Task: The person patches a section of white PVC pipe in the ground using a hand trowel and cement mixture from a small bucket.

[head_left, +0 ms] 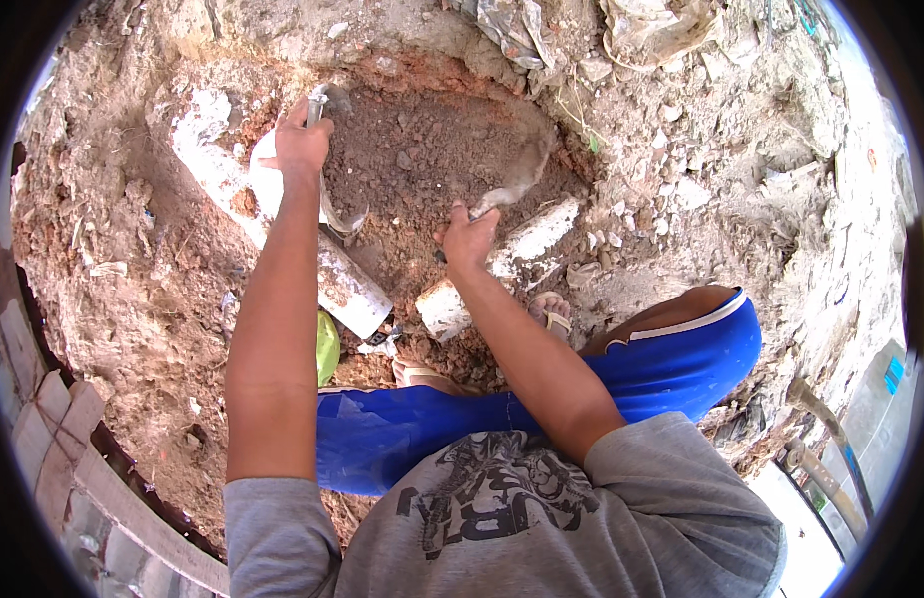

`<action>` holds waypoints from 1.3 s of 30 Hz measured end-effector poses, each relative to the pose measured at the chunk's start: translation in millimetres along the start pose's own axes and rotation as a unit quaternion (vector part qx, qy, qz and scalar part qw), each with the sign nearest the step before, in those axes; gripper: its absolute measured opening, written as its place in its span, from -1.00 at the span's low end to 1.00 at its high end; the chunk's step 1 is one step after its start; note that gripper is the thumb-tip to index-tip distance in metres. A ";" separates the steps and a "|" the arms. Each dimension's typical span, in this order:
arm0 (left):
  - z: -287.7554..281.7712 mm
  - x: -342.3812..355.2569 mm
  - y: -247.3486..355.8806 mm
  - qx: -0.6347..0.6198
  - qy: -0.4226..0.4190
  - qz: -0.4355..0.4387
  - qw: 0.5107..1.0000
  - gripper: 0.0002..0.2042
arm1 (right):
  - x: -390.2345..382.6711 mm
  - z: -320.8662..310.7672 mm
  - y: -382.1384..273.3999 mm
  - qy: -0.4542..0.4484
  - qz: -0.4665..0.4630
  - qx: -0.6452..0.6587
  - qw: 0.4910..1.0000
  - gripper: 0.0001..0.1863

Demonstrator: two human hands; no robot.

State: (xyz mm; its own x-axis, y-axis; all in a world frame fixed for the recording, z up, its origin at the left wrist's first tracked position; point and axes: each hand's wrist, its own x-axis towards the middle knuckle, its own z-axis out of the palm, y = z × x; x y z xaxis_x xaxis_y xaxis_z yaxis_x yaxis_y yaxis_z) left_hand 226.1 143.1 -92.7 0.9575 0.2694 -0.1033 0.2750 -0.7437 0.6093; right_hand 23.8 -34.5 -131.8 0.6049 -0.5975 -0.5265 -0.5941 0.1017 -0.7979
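My left hand [301, 149] is closed on a grey curved object [339, 219] at the left of a hollow of loose brown soil [412, 149], beside a dirty white cylindrical piece [347, 289]. My right hand [467, 234], lower and to the right, grips a dark handle with a blurred grey curved part [522, 169] reaching up over the soil; I cannot make out what either object is. A second white-crusted cylinder [444, 307] lies below my right hand.
My sandalled feet [550, 311] are near the cylinders, beside a green item [326, 354]. Crumpled plastic [512, 30] lies above the hollow. Planks [133, 508] border the lower left. Long-handled tools [821, 468] lie at lower right on rubble ground.
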 end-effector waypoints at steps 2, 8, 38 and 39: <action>17.2 -4.0 23.1 0.028 -0.007 0.004 1.000 -0.37 | 36.9 -22.5 8.0 0.042 0.073 -0.034 0.996 -0.67; 0.4 16.2 -29.8 -0.021 -0.029 -0.004 0.999 -0.35 | -17.2 -46.2 6.0 -0.193 -0.038 -0.353 0.915 -0.48; 2.0 12.3 -6.9 -0.019 -0.065 -0.027 0.997 -0.33 | -101.1 28.5 -31.2 -0.077 0.380 0.204 0.899 -0.82; 1.0 10.2 -10.7 -0.037 -0.037 -0.011 0.999 -0.35 | -114.1 24.9 -28.4 -0.082 0.382 0.203 0.898 -0.82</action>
State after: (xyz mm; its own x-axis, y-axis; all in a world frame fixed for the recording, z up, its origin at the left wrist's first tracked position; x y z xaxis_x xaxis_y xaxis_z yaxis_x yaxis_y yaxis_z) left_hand 233.1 153.3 -101.1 0.9558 0.2374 -0.1736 0.2918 -0.6904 0.6620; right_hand -15.2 50.6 -56.4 0.1917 -0.1082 -0.9755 -0.6469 0.7335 -0.2086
